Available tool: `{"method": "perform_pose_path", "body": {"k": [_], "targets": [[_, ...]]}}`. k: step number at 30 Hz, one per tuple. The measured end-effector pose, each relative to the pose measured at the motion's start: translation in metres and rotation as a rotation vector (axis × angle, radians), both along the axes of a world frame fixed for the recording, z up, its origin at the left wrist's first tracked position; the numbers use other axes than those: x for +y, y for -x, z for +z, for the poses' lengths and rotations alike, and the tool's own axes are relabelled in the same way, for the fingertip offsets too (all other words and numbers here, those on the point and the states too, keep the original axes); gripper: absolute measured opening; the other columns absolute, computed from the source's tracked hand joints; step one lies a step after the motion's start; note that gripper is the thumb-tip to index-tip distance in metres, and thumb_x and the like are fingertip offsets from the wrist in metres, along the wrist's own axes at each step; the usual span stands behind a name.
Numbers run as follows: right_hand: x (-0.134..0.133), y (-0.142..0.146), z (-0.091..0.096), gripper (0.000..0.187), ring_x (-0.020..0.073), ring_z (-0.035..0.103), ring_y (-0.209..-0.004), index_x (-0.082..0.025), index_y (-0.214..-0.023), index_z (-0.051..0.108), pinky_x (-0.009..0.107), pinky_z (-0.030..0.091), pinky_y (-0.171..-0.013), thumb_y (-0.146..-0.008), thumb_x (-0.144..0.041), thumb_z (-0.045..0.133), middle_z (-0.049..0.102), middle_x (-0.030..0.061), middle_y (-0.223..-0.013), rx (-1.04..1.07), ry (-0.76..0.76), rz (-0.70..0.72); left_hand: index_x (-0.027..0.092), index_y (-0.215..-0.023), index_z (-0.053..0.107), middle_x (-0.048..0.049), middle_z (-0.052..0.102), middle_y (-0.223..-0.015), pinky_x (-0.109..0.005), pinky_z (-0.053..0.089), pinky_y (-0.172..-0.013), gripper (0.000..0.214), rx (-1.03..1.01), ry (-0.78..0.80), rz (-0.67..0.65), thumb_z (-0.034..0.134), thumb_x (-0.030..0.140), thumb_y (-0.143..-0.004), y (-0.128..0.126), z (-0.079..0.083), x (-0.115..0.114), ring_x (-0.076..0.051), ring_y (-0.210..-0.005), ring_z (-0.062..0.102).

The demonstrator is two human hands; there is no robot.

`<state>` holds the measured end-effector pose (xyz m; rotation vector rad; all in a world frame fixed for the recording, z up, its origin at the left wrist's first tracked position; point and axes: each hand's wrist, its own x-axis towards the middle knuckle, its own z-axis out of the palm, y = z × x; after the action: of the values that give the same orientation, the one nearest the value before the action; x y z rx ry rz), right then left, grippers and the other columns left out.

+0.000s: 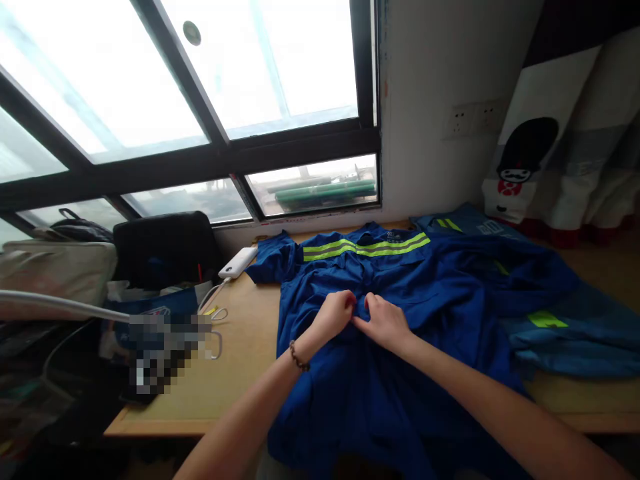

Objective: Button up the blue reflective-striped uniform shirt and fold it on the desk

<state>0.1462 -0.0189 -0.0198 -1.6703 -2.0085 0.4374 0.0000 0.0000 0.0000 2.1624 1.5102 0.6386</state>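
Note:
A blue work jacket (320,373) with a yellow-green and grey reflective band across the chest lies front side up on the table, its lower part hanging toward me. My left hand (334,315), with a beaded bracelet at the wrist, is closed in a pinch on the cloth along the middle of the front. Close beside it, my right hand (386,323) also pinches the front, thumb pointing toward the left hand. The fingertips nearly meet, and whatever small part of the jacket lies between them is hidden.
A second blue garment (590,327) with yellow-green patches lies at the right, partly under the jacket's sleeve. On the wooden table (240,373), a white power bank (238,263) with a cable sits left of the jacket. Bags (55,273) stand farther left, below the window.

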Motion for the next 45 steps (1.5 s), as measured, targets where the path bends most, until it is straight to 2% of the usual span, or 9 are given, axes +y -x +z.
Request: {"method": "perform_pose_path", "body": {"k": [4,6,9,13,17,22,27,33,45], "targets": [[-0.006,-0.013,-0.004,0.024,0.0197,0.056,-0.070,-0.017,-0.081,0.056,0.025,0.034,-0.055,-0.059,-0.026,0.057,0.061,0.0074,-0.079,-0.069,0.134,0.064,0.014,-0.070,0.063,-0.0033,0.062,-0.065,-0.022,0.038,-0.054,0.016,0.080,0.240,-0.176,0.049,0.012,-0.063,-0.011,-0.016,0.022,-0.014,-0.060,0.055],[0.001,-0.026,-0.008,0.015,0.0172,0.055,-0.066,-0.017,-0.071,0.058,0.023,0.034,-0.052,-0.057,-0.018,0.053,0.062,0.0044,-0.070,0.068,0.287,0.156,0.014,-0.075,0.064,-0.0022,0.063,-0.069,-0.021,0.039,-0.055,0.016,0.035,0.346,-0.286,0.056,0.016,-0.062,-0.008,-0.018,0.020,-0.014,-0.063,0.055],[0.010,-0.041,-0.015,0.013,0.0141,0.054,-0.061,-0.016,-0.064,0.060,0.021,0.035,-0.051,-0.056,-0.013,0.050,0.062,0.0015,-0.064,0.346,0.419,0.247,0.016,-0.080,0.063,-0.0002,0.062,-0.071,-0.020,0.038,-0.055,0.021,0.011,0.289,-0.339,0.064,0.021,-0.059,0.002,-0.021,0.007,-0.013,-0.064,0.054],[0.018,-0.039,-0.020,0.014,0.0125,0.054,-0.057,-0.015,-0.068,0.063,0.021,0.038,-0.051,-0.059,-0.016,0.052,0.061,0.0001,-0.060,0.722,0.342,0.113,0.016,-0.072,0.062,0.0006,0.059,-0.063,-0.021,0.035,-0.052,0.010,0.018,0.067,-0.166,0.063,0.020,-0.063,0.006,-0.027,-0.007,-0.012,-0.058,0.051],[0.036,-0.025,-0.017,0.023,0.0122,0.056,-0.055,-0.015,-0.078,0.061,0.023,0.042,-0.051,-0.059,-0.026,0.061,0.061,0.0001,-0.062,1.180,0.311,-0.037,0.016,-0.074,0.060,-0.0019,0.061,-0.068,-0.024,0.040,-0.058,0.011,-0.187,-0.105,0.060,0.059,0.026,-0.070,-0.003,-0.026,0.009,-0.013,-0.062,0.053],[0.051,-0.019,-0.026,0.038,0.0127,0.059,-0.057,-0.017,-0.085,0.057,0.025,0.048,-0.053,-0.052,-0.027,0.073,0.063,0.0004,-0.069,1.505,0.368,-0.130,0.015,-0.070,0.057,-0.0010,0.060,-0.068,-0.023,0.043,-0.059,0.025,-0.496,-0.064,0.222,0.064,0.039,-0.064,-0.005,-0.036,0.033,-0.012,-0.062,0.054],[0.043,-0.022,-0.028,0.043,0.0137,0.062,-0.065,-0.018,-0.091,0.054,0.025,0.049,-0.058,-0.053,-0.024,0.074,0.064,0.0001,-0.074,1.527,0.362,-0.004,0.016,-0.072,0.057,0.0014,0.057,-0.060,-0.021,0.041,-0.051,0.030,-0.620,0.037,0.183,0.066,0.042,-0.060,-0.001,-0.044,0.025,-0.010,-0.055,0.052],[0.029,-0.013,-0.016,0.032,0.0161,0.061,-0.080,-0.017,-0.082,0.054,0.028,0.047,-0.076,-0.056,-0.027,0.071,0.064,0.0013,-0.080,1.297,0.195,0.091,0.016,-0.073,0.061,-0.0012,0.061,-0.064,-0.022,0.044,-0.050,0.029,-0.654,0.037,0.179,0.063,0.043,-0.064,-0.008,-0.029,0.010,-0.011,-0.054,0.054],[0.019,-0.013,-0.007,0.017,0.0160,0.062,-0.074,-0.018,-0.083,0.060,0.026,0.048,-0.067,-0.072,-0.031,0.057,0.066,0.0026,-0.078,1.153,0.054,0.087,0.016,-0.083,0.064,-0.0049,0.067,-0.076,-0.028,0.052,-0.064,0.023,-0.713,0.023,0.117,0.057,0.035,-0.072,-0.009,-0.026,0.004,-0.017,-0.066,0.063]]}}
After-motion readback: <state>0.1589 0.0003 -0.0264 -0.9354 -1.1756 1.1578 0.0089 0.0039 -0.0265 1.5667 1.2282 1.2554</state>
